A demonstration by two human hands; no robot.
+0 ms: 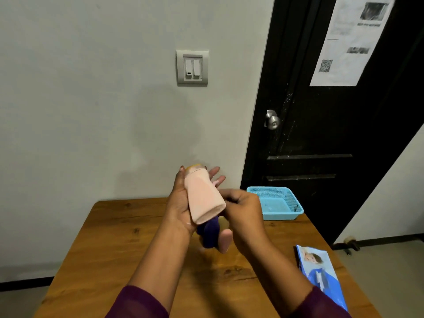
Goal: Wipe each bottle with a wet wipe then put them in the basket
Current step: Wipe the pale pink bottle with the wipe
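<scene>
Evidently the work is sitting at an early stage, with the wiping under way and nothing yet put away. The left hand (181, 203) is holding a pink bottle (204, 198) up above the bench (137, 237), cap end tilted away from the person, the thumb lying along one side and several fingers spreading out behind it. The right hand (243, 207) is pressing in against the bottle's lower side with its fingers curled; a wipe may be tucked inside them, but none is plainly showing, so I cannot tell what, if anything, it is gripping. Below the hands, a dark purple bottle (207, 235) and a second pinkish item (226, 241) are waiting on the bench, partly hidden, and by my reading neither is being handled yet. The blue basket (280, 215) is standing at the far right corner of the bench, well apart from the hands, and no bottle is showing inside it. The wet wipe pack (321, 276) is lying near the right edge. So, as I judge it, one bottle is being cleaned, and every placing into the basket is remaining to be done.
</scene>
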